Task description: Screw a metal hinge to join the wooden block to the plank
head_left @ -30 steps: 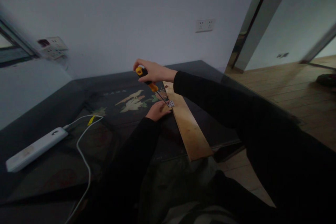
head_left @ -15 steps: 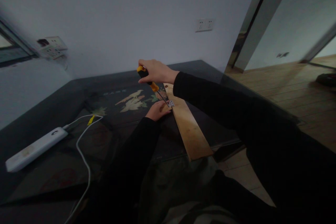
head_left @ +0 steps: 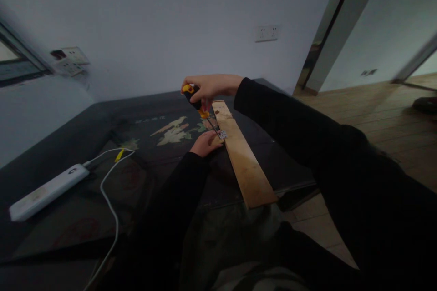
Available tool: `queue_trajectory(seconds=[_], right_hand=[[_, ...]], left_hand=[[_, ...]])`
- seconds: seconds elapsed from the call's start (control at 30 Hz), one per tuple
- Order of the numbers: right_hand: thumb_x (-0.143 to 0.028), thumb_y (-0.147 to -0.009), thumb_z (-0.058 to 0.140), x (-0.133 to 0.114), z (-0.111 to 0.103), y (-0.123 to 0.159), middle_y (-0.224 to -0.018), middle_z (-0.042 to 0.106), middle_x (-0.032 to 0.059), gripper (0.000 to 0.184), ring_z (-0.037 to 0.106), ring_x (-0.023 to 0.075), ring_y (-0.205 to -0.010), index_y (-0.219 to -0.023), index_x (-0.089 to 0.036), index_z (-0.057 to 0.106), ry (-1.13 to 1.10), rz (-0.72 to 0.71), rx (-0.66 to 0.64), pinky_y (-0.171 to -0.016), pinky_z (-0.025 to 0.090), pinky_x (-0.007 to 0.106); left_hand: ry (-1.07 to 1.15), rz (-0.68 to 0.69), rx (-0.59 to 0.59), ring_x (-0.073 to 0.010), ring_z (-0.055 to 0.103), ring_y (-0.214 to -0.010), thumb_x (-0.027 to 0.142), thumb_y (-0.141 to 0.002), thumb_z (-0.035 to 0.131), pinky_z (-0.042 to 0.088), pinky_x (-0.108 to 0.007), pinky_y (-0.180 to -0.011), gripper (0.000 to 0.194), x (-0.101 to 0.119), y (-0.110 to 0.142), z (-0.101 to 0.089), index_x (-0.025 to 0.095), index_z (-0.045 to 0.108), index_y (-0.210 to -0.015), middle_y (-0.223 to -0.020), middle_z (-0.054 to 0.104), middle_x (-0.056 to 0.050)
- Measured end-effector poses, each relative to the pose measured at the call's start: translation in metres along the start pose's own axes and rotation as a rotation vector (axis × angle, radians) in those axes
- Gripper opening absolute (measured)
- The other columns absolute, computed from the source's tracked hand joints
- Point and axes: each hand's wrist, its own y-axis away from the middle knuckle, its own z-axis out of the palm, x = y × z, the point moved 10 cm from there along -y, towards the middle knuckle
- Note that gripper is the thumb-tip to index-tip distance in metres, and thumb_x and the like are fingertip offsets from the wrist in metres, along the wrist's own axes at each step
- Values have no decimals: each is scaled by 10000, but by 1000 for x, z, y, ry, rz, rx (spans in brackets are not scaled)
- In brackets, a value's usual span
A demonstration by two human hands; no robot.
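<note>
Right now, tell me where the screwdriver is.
Near the head view's centre, the screwdriver is in the right hand, slanting down toward the plate at the left edge of the board.

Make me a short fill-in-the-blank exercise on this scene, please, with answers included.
1. The right hand grips a yellow-and-black ____.
2. Of the two hands, the one closer to the small metal plate is the ____.
3. In the picture, the wooden board lies to the ____ of the power strip.
4. The tag on the white cable is ____.

Missing words: screwdriver; left hand; right; yellow.
</note>
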Motion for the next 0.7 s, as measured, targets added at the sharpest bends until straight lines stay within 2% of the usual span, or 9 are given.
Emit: queue_trajectory(seconds=[0.07, 0.2, 0.27, 0.33, 0.43, 0.6, 0.63, 0.7], right_hand=[[-173, -817, 634, -4, -2, 0, -877, 615, 32, 317, 577, 106, -669, -1094, -166, 478, 58, -20, 27, -586, 466, 210], [-235, -778, 686, -16, -14, -1, -1002, 611, 96, 306, 586, 178, -899, -1024, -127, 538, 307, -85, 247, -697, 459, 243], [-207, -774, 673, -22, -15, -2, -1032, 613, 109, 283, 577, 197, -949, -1022, -124, 562, 400, -100, 297, -717, 457, 251], [-158, -769, 654, -27, -10, -5, -1038, 617, 102, 271, 597, 184, -888, -1029, -129, 585, 423, -103, 247, -680, 469, 251], [-86, -760, 639, -33, -1, -11, -977, 627, 65, 291, 620, 134, -732, -1047, -124, 615, 353, -63, 62, -608, 491, 237], [-10, -799, 577, -34, 9, -21, -769, 636, 8, 335, 655, 117, -664, -1125, -76, 613, 374, 77, -225, -638, 523, 252], [-16, -799, 585, -32, 9, -24, -743, 638, 12, 310, 664, 131, -674, -1105, -58, 622, 407, 105, -244, -651, 530, 270], [-48, -761, 652, -38, 4, -31, -716, 646, 43, 231, 681, 187, -720, -989, -12, 653, 420, 69, -186, -671, 543, 322]], left_hand=[[0, 12, -4, -281, 602, -1137, 367, -740, 724, 448, -445, -1020, 524, 0, 0, 0, 178, 600, -1213, -1216, 650, -113], [-17, 34, -12, -283, 586, -1169, 381, -742, 725, 427, -444, -1043, 543, 2, -1, -1, 170, 590, -1223, -1242, 634, -125], [-30, 30, -11, -285, 588, -1165, 385, -744, 724, 430, -439, -1041, 537, 2, -1, -1, 160, 595, -1214, -1234, 637, -134], [-35, 25, -15, -287, 596, -1150, 381, -749, 720, 437, -439, -1034, 533, 2, -1, -1, 149, 594, -1212, -1228, 638, -141], [-32, 27, -15, -285, 606, -1132, 373, -747, 720, 450, -436, -1018, 523, 3, 0, -1, 160, 597, -1209, -1218, 644, -134], [-32, 32, -9, -283, 609, -1121, 393, -755, 709, 455, -436, -1010, 537, 1, 3, -3, 144, 592, -1216, -1216, 640, -142], [-34, 31, -7, -285, 609, -1120, 400, -756, 708, 455, -437, -1010, 542, 0, 4, -3, 139, 592, -1217, -1215, 639, -145], [-30, 38, -2, -288, 607, -1124, 413, -754, 709, 453, -436, -1013, 550, -2, 4, -4, 141, 593, -1218, -1216, 639, -146]])
